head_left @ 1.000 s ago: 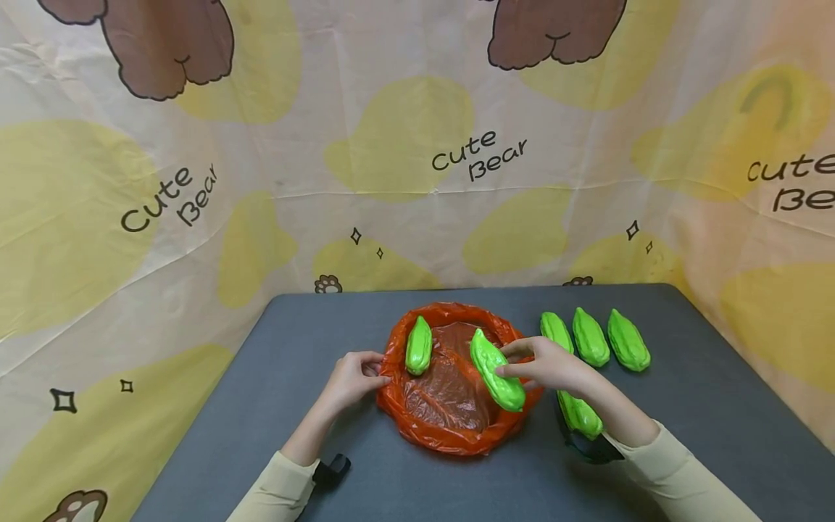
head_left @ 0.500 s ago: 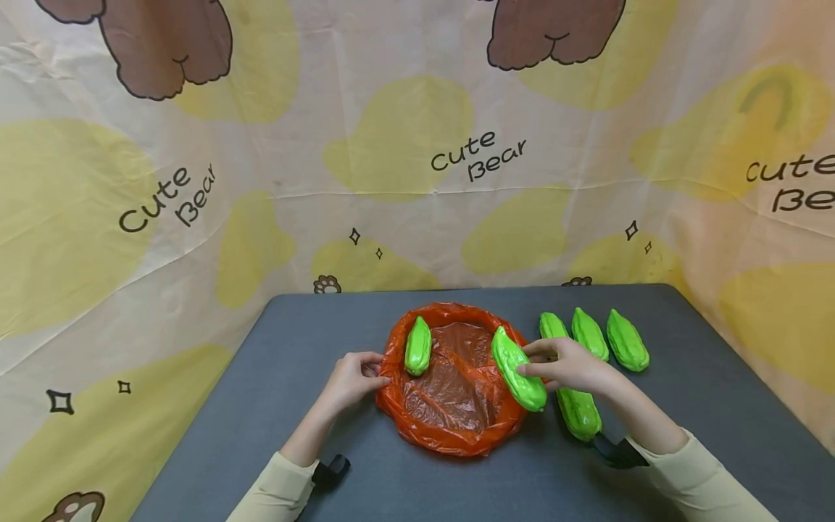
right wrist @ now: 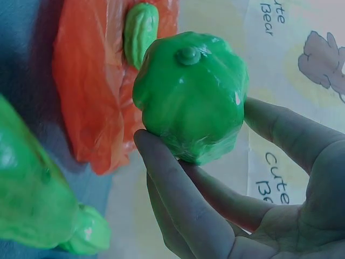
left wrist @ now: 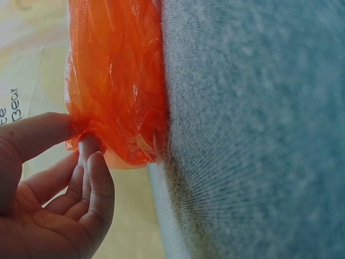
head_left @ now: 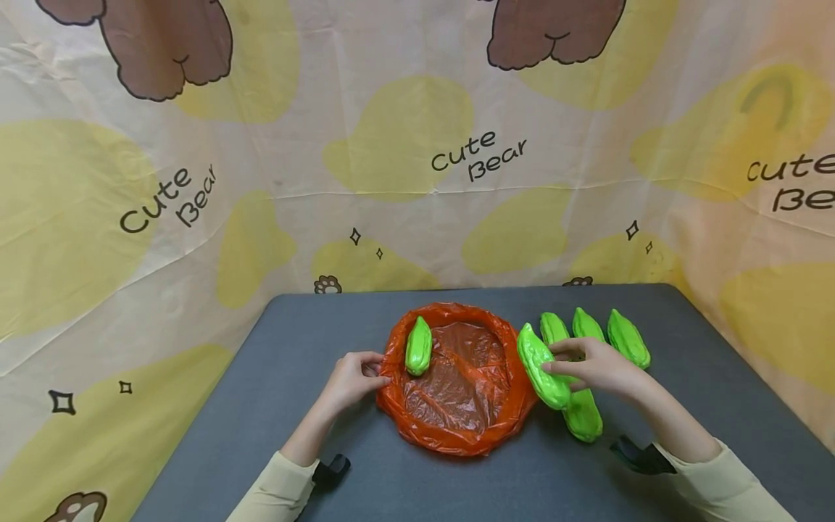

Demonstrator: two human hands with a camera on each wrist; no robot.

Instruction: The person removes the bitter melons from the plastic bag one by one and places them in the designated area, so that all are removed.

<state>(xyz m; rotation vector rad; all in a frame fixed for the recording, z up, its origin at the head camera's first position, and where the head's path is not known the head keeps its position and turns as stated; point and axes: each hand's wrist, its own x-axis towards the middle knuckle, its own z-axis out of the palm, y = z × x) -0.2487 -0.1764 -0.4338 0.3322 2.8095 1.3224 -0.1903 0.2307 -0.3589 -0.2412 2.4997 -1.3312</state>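
Observation:
My left hand [head_left: 352,378] pinches the left rim of a red plastic bag [head_left: 450,444], spread open on the table. In the left wrist view, thumb and fingertips meet at the lower edge of the bag [left wrist: 118,70]. One green bitter melon [head_left: 418,346] lies inside the bag at its left. My right hand [head_left: 600,368] holds another bitter melon [head_left: 538,370] by its side, just past the bag's right rim. Up close in the right wrist view, the held bitter melon [right wrist: 191,102] shows its stubby stem end, with thumb and fingers on opposite sides.
Several more bitter melons lie right of the bag: one at the far right [head_left: 628,339], one beside it [head_left: 587,324], and a nearer one [head_left: 583,417] partly behind the held one. The grey table [head_left: 313,326] ends at a printed cloth backdrop [head_left: 404,159].
My right hand has moved right with the bitter melon, from above the bag's inside to beyond its right rim. The left hand stays at the bag's left rim.

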